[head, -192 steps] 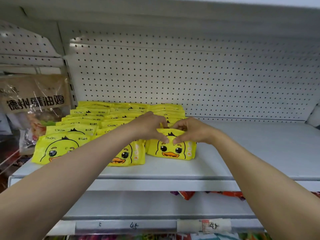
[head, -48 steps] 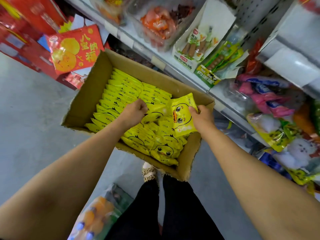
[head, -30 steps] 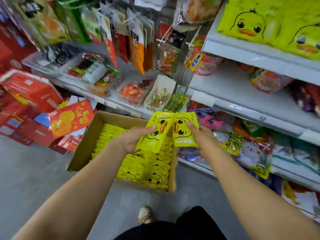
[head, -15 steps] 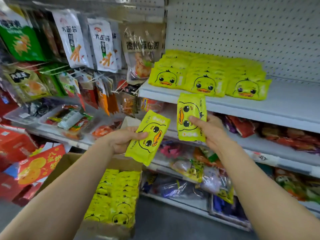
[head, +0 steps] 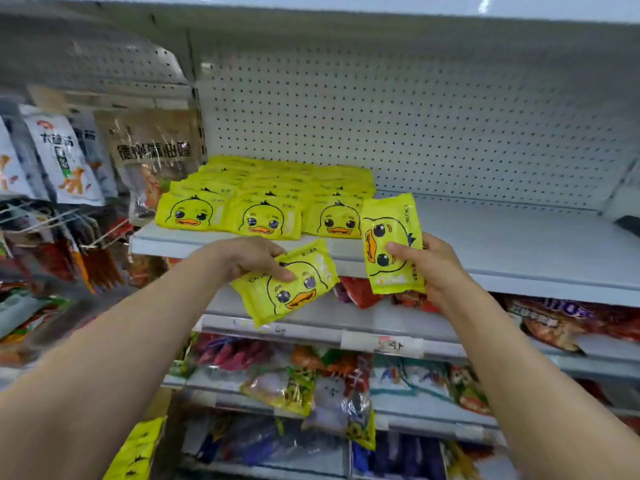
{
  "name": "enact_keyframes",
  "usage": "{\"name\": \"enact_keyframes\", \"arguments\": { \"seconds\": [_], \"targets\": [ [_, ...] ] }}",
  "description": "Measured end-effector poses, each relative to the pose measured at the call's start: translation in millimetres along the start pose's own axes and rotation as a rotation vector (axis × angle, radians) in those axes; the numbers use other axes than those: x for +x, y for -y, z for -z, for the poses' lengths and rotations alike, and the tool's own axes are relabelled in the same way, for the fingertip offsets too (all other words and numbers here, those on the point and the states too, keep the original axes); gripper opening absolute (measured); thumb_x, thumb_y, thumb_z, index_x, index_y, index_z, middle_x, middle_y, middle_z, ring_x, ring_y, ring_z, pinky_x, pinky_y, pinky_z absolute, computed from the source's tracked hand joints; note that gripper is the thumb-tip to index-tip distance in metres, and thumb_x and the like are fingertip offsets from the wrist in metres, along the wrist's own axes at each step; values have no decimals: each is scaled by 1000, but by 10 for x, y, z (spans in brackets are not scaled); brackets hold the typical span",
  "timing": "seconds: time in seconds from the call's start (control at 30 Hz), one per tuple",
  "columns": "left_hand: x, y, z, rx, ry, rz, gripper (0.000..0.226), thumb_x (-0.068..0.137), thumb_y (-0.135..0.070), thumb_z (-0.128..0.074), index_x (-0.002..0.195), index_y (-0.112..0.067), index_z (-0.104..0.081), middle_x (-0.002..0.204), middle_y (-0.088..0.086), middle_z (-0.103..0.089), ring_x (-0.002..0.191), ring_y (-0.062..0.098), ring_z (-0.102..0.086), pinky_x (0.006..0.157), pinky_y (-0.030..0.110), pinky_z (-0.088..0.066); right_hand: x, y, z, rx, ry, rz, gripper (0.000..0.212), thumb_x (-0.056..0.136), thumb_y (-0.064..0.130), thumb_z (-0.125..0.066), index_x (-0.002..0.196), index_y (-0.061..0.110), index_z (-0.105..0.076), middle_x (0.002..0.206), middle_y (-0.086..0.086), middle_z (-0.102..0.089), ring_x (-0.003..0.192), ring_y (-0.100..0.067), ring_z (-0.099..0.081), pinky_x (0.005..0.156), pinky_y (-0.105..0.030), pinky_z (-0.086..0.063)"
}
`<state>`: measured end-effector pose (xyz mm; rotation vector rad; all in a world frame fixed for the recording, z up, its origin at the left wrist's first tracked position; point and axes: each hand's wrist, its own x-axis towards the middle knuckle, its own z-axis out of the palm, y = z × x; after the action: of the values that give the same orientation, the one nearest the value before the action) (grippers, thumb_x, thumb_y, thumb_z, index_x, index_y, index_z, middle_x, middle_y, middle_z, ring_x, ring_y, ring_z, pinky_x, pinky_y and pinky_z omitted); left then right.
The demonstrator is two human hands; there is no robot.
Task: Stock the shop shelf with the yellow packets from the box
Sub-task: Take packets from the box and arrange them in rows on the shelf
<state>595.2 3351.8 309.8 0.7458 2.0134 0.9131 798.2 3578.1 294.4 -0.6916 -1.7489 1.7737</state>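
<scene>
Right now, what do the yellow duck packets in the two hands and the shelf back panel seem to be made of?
Duck packet in the left hand and duck packet in the right hand: probably thin printed plastic film, fairly glossy; the surfaces crinkle and catch light. Back panel: likely white painted metal pegboard, matte, with regular rows of small holes; metal is a guess from its look.

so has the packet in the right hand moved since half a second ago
Yes. The packet in the right hand has come up: it hung below the shelf edge, and now its top overlaps the front row of packets.
</scene>
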Motion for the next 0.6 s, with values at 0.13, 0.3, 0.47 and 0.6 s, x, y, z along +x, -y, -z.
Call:
{"name": "enact_keyframes", "arguments": {
  "seconds": [0.13,0.3,0.47,0.6],
  "targets": [
    [259,-471,19,214,-20,25,43,74,-17,-83,112,-10,-66,110,6,-72,102,25,-68,94,49,-53,224,101,266,3,-13,33,34,77,7,-80,109,12,-70,97,-8,-77,87,-26,-74,77,-42,-60],
    [592,-931,65,370,38,-25,51,76,-20,-82,122,-13,-61,117,0,-66,103,21,-65,90,39,-54,460,236,363,55,-36,51,38,77,9,-81,112,11,-69,99,-9,-77,89,-26,-75,72,-42,-60],
    [965,-1240,114,514,33,-97,85,77,-29,-81,149,-18,-36,156,-2,-32,145,22,-26,113,36,-24,732,394,407,52,-68,73,38,76,9,-81,112,11,-69,99,-9,-77,89,-27,-75,72,-42,-61],
    [1222,-1350,182,604,69,-116,80,77,-29,-81,146,-15,-42,154,1,-36,143,22,-30,109,33,-26,942,453,465,56,-105,84,43,74,13,-83,114,10,-68,101,-10,-76,92,-29,-74,77,-47,-60]
  ]
}}
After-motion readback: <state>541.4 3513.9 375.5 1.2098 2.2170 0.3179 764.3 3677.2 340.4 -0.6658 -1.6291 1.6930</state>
